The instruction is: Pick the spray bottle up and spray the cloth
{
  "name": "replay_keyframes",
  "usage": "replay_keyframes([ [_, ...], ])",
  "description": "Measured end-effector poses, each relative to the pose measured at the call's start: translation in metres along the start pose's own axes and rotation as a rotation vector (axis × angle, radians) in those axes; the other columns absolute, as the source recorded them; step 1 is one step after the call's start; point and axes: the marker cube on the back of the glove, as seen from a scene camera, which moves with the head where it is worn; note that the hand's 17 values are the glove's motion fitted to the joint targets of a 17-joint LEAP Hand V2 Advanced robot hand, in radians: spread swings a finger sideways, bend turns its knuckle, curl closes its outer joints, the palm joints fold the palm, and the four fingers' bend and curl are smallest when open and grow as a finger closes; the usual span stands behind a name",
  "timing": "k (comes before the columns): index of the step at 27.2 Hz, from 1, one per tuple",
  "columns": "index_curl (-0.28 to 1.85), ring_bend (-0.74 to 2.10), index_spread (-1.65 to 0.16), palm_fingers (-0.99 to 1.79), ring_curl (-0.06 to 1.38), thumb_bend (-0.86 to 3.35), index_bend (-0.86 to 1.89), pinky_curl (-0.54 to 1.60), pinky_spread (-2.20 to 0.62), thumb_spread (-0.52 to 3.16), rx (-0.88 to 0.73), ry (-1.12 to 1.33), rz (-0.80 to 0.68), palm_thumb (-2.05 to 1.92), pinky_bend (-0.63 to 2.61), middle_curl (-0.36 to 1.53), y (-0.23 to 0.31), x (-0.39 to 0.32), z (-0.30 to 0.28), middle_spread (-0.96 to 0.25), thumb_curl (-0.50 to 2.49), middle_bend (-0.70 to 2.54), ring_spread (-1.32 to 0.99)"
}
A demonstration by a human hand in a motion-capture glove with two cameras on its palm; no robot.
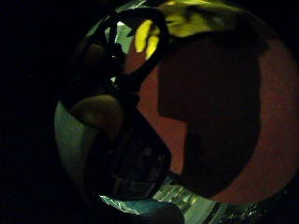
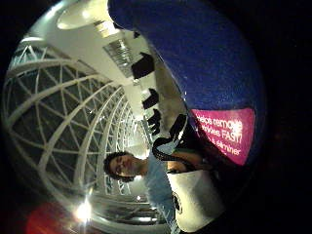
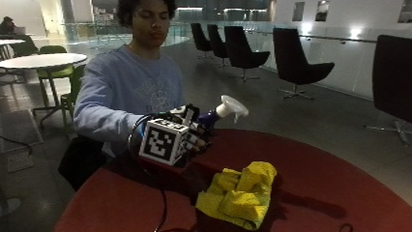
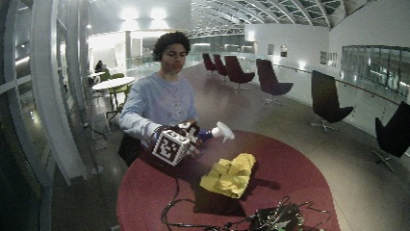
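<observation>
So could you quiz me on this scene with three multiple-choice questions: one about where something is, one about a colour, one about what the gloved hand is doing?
1. Where is the cloth?
A. on the red table
B. on a chair
C. in the person's lap

2. What colour is the cloth?
A. white
B. yellow
C. green

3. What is the gloved right hand doing?
A. lying flat on the table
B. pinching the cloth
C. holding the spray bottle above the table

Answers: 1 A, it lies crumpled on the tabletop; 2 B, it is bright yellow; 3 C, fingers wrap the blue bottle, white nozzle raised.
</observation>
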Motion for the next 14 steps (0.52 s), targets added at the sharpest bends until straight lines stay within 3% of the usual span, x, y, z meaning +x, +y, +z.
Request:
replay_keyframes([
  [6,0.01,0.83,-0.30,0.55,0.37,-0.01,0.03,0.36,0.28,0.92,0.023,-0.101,-0.320,0.79,0.74,0.43,-0.036,-0.046,0.071,0.02,0.66,0.47,0.10],
  [14,0.03,0.77,-0.35,0.43,0.36,-0.01,0.07,0.35,0.28,0.91,0.073,-0.135,-0.504,0.83,0.67,0.43,-0.118,-0.084,0.165,-0.01,0.67,0.46,0.10],
])
